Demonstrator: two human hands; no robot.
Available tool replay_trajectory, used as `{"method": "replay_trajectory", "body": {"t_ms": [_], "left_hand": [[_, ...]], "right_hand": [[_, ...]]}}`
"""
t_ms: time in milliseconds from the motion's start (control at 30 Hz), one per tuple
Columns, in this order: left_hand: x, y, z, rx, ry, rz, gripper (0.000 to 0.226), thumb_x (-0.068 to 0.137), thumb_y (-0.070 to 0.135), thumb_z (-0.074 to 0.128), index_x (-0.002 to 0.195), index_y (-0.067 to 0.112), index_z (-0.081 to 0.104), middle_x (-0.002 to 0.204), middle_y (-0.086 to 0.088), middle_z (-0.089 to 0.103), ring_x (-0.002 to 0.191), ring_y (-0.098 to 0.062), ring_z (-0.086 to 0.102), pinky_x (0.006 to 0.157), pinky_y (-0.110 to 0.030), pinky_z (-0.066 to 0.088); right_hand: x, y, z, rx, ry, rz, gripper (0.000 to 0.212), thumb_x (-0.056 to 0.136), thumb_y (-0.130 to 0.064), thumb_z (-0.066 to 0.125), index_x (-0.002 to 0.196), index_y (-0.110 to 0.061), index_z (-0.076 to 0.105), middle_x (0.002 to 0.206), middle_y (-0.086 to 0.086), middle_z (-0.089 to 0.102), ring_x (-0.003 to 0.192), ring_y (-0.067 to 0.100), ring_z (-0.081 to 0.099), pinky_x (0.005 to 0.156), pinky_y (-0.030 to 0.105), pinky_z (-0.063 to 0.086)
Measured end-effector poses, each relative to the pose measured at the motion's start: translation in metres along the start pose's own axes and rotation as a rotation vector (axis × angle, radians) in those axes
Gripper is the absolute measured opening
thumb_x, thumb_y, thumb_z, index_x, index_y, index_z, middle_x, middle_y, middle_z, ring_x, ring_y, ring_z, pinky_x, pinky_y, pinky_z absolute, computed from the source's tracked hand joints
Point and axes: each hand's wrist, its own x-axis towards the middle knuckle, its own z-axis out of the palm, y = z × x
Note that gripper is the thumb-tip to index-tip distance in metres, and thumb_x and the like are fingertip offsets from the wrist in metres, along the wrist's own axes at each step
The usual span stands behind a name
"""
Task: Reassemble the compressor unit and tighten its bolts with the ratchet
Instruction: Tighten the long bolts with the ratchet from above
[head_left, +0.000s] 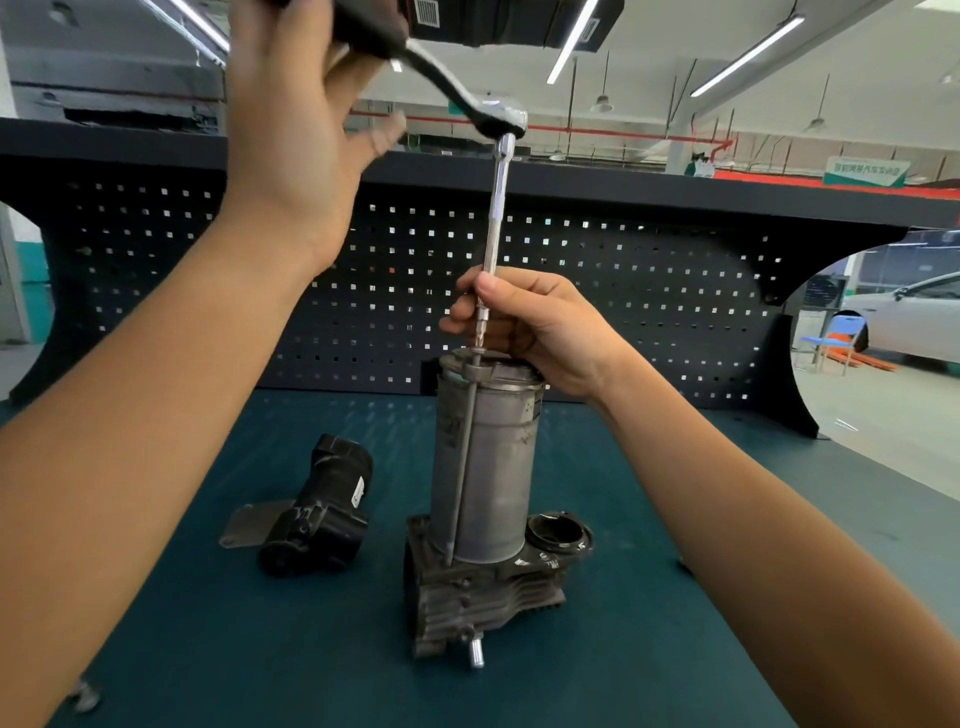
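Green surface (208, 649), compressor unit (483, 467) upright; left hand (291, 119) grips ratchet (467, 98), right hand (524, 322) grips extension (496, 208). Tilting could slip the bit off the bolt (464, 457).

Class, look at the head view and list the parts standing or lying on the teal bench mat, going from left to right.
In order: flat grey metal bracket plate → black plastic housing lying on its side → upright grey metal cylinder → black round open port on the finned base.
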Motion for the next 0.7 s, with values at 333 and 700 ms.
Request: {"method": "replay_trajectory", "body": {"t_ms": [333, 700], "left_hand": [[-0.021, 0.016, 0.009, 0.159, -0.061, 0.177, 0.003, 0.091, 0.020, 0.042, 0.089, 0.018, 0.043, 0.101, -0.001, 0.052, 0.105, -0.019, 0.055, 0.092, -0.037, 0.051], [0.009, -0.016, -0.016, -0.343, 0.107, -0.290, 0.028, 0.097, 0.022, 0.028, 0.110, 0.008, 0.049, 0.116, -0.008, 0.062, 0.104, -0.016, 0.063, 0.081, -0.036, 0.049]], "right_hand": [[0.001, 0.000, -0.002, -0.082, -0.007, -0.020, 0.014, 0.078, -0.026, 0.060, 0.083, -0.015, 0.067, 0.071, -0.003, 0.071, 0.083, 0.020, 0.066, 0.077, 0.027, 0.051], [0.000, -0.003, -0.003, -0.003, -0.026, 0.055, 0.015, 0.088, -0.010, 0.048, 0.094, -0.010, 0.062, 0.075, -0.003, 0.073, 0.077, 0.011, 0.071, 0.067, 0.021, 0.055]]}}
